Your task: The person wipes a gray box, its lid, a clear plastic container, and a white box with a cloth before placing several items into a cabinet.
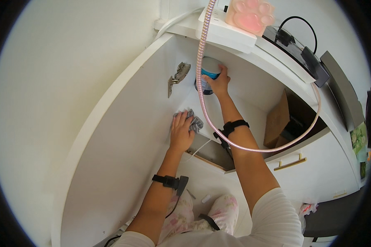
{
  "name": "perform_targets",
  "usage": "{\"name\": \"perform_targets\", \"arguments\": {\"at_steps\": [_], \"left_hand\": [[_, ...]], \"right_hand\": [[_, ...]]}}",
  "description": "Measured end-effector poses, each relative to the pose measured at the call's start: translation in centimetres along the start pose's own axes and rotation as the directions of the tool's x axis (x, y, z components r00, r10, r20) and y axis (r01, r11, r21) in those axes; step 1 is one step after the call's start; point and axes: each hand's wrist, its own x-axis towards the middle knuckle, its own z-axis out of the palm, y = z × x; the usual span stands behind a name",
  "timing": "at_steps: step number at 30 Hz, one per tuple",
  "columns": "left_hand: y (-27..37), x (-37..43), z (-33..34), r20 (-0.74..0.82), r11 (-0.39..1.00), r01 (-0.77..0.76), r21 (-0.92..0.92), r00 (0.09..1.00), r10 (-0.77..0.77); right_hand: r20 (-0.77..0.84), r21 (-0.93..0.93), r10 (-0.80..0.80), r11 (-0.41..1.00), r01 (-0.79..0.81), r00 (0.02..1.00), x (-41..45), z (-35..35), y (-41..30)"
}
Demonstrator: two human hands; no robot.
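Inside an open white cabinet, my right hand (219, 83) grips a round can (211, 65) near its grey lid, fingers and thumb on either side. The can has a blue band and a darker lower part; it stands towards the back left corner. A coiled pinkish cable (201, 58) crosses in front of it and hides part of its side. My left hand (181, 131) lies over a crumpled grey patterned cloth (198, 124) on the cabinet's shelf (214, 108), close to the left panel (123, 139). The palm side and its contact with the cloth are hidden.
A metal hinge (180, 74) juts from the left panel. An open cardboard box (276, 120) sits at the shelf's right. The cable loops across my right forearm. On the countertop are a power strip (225, 35) and a pink paw-shaped object (250, 18). A brass-coloured handle (290, 164) protrudes from the cabinet front.
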Motion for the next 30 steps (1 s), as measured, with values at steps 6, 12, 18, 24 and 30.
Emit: {"name": "perform_targets", "arguments": {"at_steps": [6, 12, 18, 24, 30], "left_hand": [[0.6, 0.2, 0.4, 0.019, 1.000, 0.003, 0.013, 1.000, -0.003], [3.4, 0.7, -0.5, -0.039, 0.980, 0.046, 0.191, 0.998, -0.039], [5.2, 10.1, 6.3, -0.010, 0.607, 0.418, -0.676, 0.818, -0.575], [11.2, 17.6, 15.1, 0.713, -0.478, 0.530, -0.700, 0.502, -0.489], [14.3, 21.1, 19.0, 0.469, -0.507, 0.215, -0.835, 0.760, -0.450]], "right_hand": [[-0.048, 0.028, -0.123, 0.992, 0.124, 0.991, -2.8, -1.5, 0.3], [0.315, 0.598, 0.029, 0.770, -0.222, 0.949, -20.2, -15.6, -3.2], [0.183, 0.534, 0.330, 0.757, -0.375, 0.926, -29.3, -29.8, -0.2], [0.065, 0.552, 0.554, 0.672, -0.493, 0.830, -35.0, -37.3, 1.2], [-0.013, 0.573, 0.677, 0.608, -0.549, 0.736, -35.2, -40.5, 1.7]]}}
